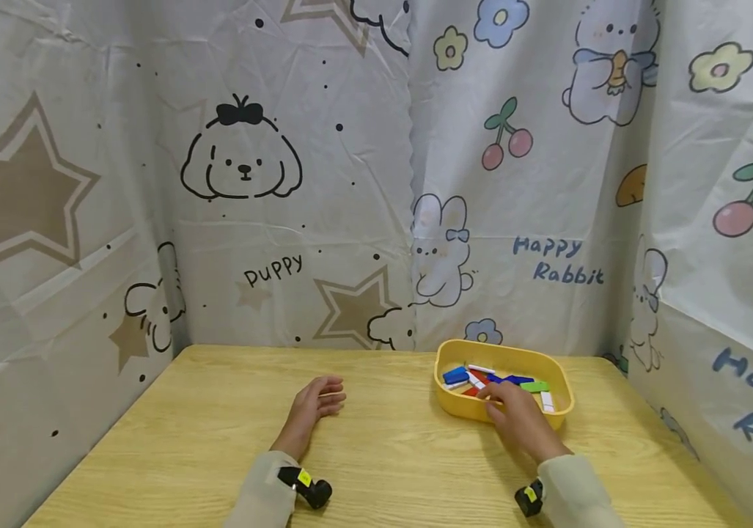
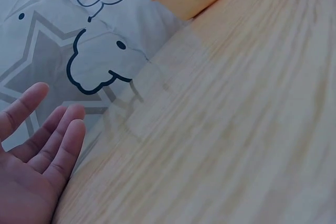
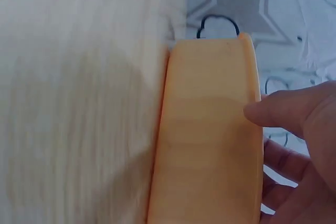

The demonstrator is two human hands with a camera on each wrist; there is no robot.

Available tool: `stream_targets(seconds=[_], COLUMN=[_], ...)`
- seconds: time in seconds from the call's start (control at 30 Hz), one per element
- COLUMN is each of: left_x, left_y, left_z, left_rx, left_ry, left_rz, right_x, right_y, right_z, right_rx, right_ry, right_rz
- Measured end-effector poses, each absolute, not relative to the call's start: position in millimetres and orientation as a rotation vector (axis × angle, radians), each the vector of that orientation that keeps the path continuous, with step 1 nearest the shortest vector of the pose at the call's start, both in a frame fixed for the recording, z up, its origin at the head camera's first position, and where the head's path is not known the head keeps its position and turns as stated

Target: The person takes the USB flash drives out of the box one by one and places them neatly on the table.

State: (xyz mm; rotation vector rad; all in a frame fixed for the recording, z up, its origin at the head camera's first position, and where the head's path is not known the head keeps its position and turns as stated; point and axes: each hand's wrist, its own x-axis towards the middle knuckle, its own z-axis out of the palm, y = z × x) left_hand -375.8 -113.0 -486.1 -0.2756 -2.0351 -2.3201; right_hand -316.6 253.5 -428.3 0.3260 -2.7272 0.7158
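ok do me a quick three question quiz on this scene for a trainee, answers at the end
1. Which colour shows among the pieces in the basket?
a) black
b) green
c) pink

2. True or false: the left hand is holding a piece.

3. Which hand reaches over the basket's near side?

Key:
1. b: a green piece lies toward the basket's right end in the head view.
2. False: it holds nothing and is apart from the basket.
3. The right hand.
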Motion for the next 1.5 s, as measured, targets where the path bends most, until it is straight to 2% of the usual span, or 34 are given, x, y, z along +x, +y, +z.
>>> stream_targets(seconds=[0.13, 0.37, 0.7, 1.13, 1.33, 1.5], left_x=[-373, -370, -369, -370, -365, -352], left_y=[-114, -117, -115, -117, -119, -106], left_z=[-486, -485, -481, -481, -484, -480], left_rx=[-0.287, -0.286, -0.279, -0.268, -0.278, -0.389], left_ry=[-2.038, -2.033, -2.041, -2.062, -2.074, -2.177], left_rz=[-2.336, -2.325, -2.333, -2.314, -2.238, -2.086], right_x=[-309, -295, -275, -261, -261, -262], right_y=[239, 204, 165, 144, 142, 146], right_z=[-425, -422, -426, -427, -429, -430], right_rx=[0.424, 0.803, 1.118, 1.317, 1.315, 1.263], right_ry=[-2.734, -2.725, -2.664, -2.583, -2.579, -2.608], right_rz=[0.751, 0.85, 0.932, 0.952, 0.966, 0.949])
